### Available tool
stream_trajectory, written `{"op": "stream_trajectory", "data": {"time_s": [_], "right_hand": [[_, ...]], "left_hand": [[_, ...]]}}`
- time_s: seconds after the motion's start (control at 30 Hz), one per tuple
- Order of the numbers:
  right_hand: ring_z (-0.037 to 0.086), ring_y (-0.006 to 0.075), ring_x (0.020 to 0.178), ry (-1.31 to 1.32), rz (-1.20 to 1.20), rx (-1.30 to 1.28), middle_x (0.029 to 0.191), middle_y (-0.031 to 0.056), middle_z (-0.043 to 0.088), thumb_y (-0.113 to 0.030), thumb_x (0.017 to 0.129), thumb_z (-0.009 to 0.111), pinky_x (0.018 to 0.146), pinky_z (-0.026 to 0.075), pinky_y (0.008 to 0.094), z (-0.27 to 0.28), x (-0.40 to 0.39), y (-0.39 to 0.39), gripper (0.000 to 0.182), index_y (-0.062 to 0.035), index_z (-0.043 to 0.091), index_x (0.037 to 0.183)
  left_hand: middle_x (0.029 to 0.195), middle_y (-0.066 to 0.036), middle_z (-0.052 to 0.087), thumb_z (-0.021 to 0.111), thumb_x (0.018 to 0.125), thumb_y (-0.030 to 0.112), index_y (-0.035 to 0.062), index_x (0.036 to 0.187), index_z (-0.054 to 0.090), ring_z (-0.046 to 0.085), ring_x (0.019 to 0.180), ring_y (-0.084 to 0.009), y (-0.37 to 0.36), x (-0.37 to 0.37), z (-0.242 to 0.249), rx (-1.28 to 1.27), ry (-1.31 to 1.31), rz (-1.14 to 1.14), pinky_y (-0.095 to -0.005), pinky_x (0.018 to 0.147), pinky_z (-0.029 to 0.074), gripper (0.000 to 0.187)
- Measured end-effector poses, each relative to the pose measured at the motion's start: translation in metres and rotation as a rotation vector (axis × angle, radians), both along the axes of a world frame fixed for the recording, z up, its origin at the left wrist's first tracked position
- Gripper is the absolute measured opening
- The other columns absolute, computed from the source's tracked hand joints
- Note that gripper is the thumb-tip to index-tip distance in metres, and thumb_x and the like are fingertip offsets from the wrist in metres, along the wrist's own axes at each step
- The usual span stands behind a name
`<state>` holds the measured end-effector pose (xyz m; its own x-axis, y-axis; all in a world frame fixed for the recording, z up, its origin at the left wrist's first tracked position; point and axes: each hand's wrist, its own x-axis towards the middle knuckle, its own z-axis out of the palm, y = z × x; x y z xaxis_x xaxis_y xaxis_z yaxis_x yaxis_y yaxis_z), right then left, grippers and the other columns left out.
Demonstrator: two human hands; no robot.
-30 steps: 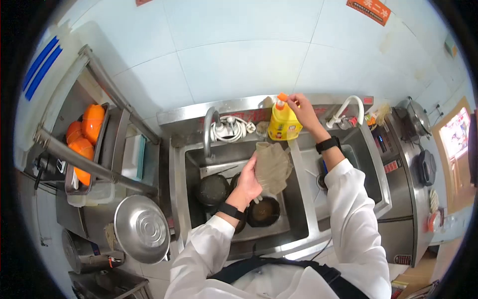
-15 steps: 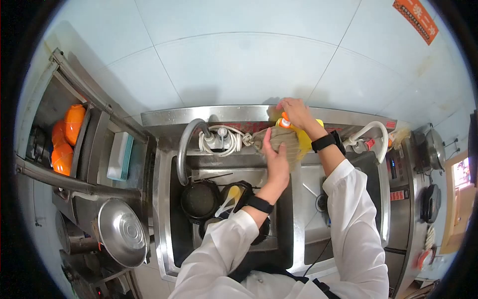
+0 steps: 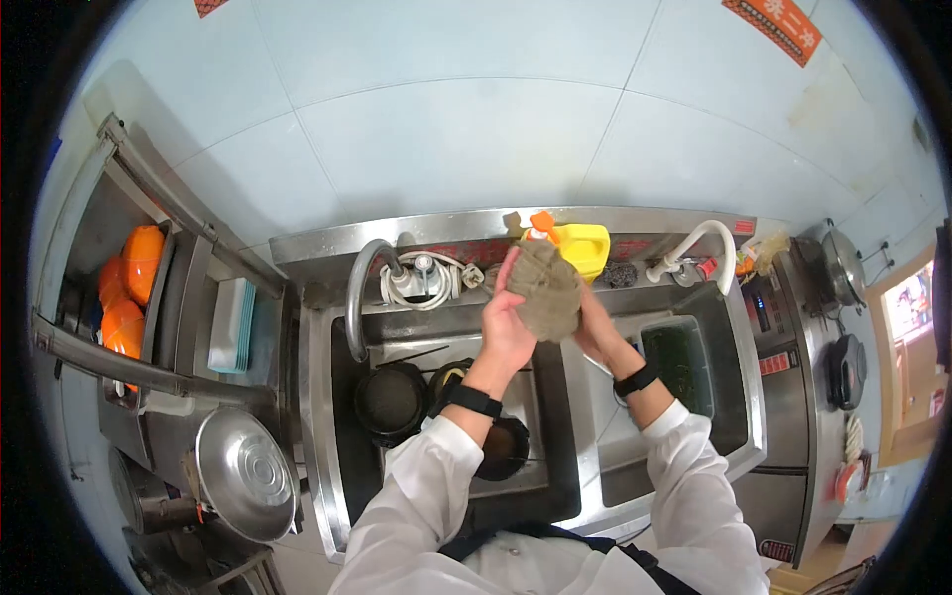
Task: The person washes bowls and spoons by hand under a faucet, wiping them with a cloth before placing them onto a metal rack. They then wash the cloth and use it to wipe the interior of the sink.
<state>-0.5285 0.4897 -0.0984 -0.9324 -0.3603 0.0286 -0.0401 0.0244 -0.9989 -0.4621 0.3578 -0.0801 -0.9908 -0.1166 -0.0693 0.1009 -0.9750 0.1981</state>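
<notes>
We hold the brown cloth (image 3: pixel 544 289) bunched between both hands above the sink (image 3: pixel 327 416), so drips likely fall into the basin. The left hand (image 3: pixel 507 324) has its fingers closed on the cloth; the right hand (image 3: pixel 592 327) sits behind it, its finger posture concealed. The yellow bottle (image 3: pixel 580 248) stands just behind, partly hidden.

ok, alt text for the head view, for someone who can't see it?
Both hands hold a brownish cloth above a steel sink: left hand beside it, right hand largely behind. A yellow detergent bottle stands on the back ledge; dark pots sit in the basin.
</notes>
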Motion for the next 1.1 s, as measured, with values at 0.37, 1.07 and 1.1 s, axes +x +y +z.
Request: {"op": "stream_trajectory", "data": {"time_s": [0.37, 1.07, 1.1], "right_hand": [[0.056, 0.0219, 0.077, 0.424, 0.195, 0.447, 0.082, 0.0099, 0.059, -0.026, 0.083, 0.055, 0.072, 0.043, 0.032, 0.053, -0.007, -0.023, 0.025, -0.0018, 0.06, 0.089], [0.046, 0.0137, 0.084, 0.156, -0.097, -0.144, 0.091, 0.0019, 0.051, -0.029, 0.095, 0.03, 0.078, 0.039, 0.0287, -0.035, 0.008, -0.012, 0.031, -0.0035, 0.049, 0.097], [0.045, 0.0142, 0.089, -0.115, -0.055, -0.248, 0.093, 0.0016, 0.05, -0.028, 0.094, 0.033, 0.083, 0.038, 0.0291, -0.038, 0.04, -0.013, 0.03, -0.0034, 0.049, 0.102]], "left_hand": [[0.136, -0.004, 0.032, 0.035, 0.086, 0.05, 0.0204, 0.133, 0.029, 0.031, 0.124, -0.0247, -0.017, 0.025, -0.021, -0.072, -0.2, -0.273, -0.0491, 0.1, 0.025, 0.056], [0.122, -0.008, 0.048, 0.048, 0.082, 0.043, 0.0104, 0.12, 0.046, 0.044, 0.113, -0.0261, -0.003, 0.06, -0.012, -0.147, -0.202, -0.148, -0.0442, 0.095, 0.033, 0.05], [0.121, -0.009, 0.049, 0.048, 0.083, 0.043, 0.0103, 0.121, 0.045, 0.044, 0.113, -0.0256, -0.001, 0.074, -0.018, -0.137, -0.098, -0.207, -0.043, 0.094, 0.035, 0.05]]}}
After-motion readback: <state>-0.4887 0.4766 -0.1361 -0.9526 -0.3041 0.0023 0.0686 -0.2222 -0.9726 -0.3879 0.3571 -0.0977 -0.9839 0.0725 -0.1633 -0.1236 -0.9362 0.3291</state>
